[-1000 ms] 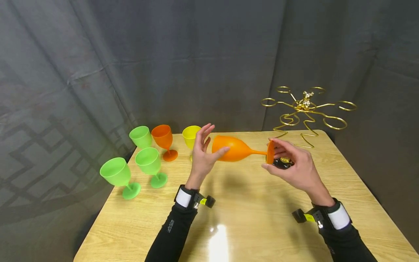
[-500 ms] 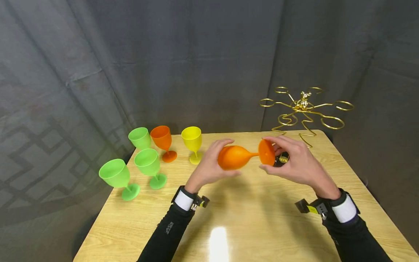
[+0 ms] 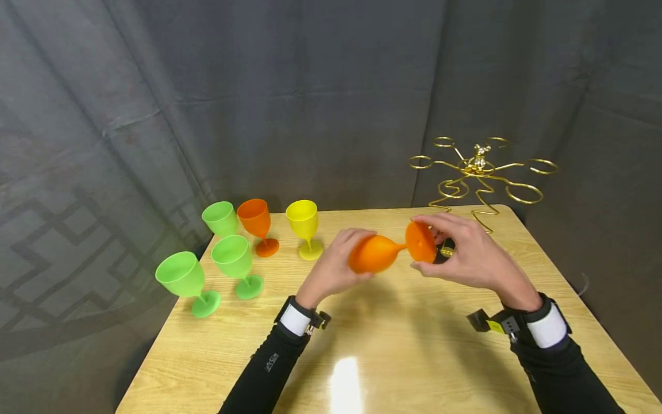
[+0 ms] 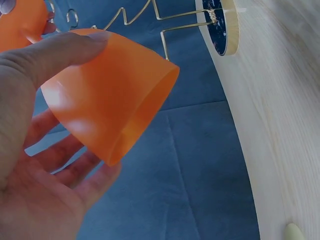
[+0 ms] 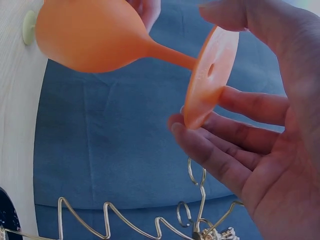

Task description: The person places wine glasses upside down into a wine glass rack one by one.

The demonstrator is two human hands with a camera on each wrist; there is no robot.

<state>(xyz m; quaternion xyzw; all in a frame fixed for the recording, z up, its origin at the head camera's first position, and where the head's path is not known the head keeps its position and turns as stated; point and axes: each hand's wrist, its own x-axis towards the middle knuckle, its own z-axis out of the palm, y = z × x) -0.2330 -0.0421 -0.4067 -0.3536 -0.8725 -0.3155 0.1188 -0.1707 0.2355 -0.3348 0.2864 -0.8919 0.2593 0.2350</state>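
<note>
An orange goblet (image 3: 376, 254) lies sideways in the air between my two hands, its bowl to the left and its round foot (image 3: 420, 242) to the right. My left hand (image 3: 336, 265) grips the bowl, with the thumb on one side and fingers curled round the other. In the left wrist view the open rim of the bowl (image 4: 120, 90) shows. By its edge, my right hand (image 3: 470, 253) holds the foot between thumb and fingers. The right wrist view shows the thin stem (image 5: 170, 54) joining bowl and foot (image 5: 212, 75).
At the table's left stand several goblets: green ones (image 3: 181, 275), an orange one (image 3: 254, 218) and a yellow one (image 3: 303, 219). A gold wire rack (image 3: 478, 167) with ring-ended arms and a small bear figure stands at the back right, its base partly hidden behind my right hand.
My left hand has moved right and its fingers have closed round the bowl. The goblet has turned so the underside of its foot faces more toward the head camera.
</note>
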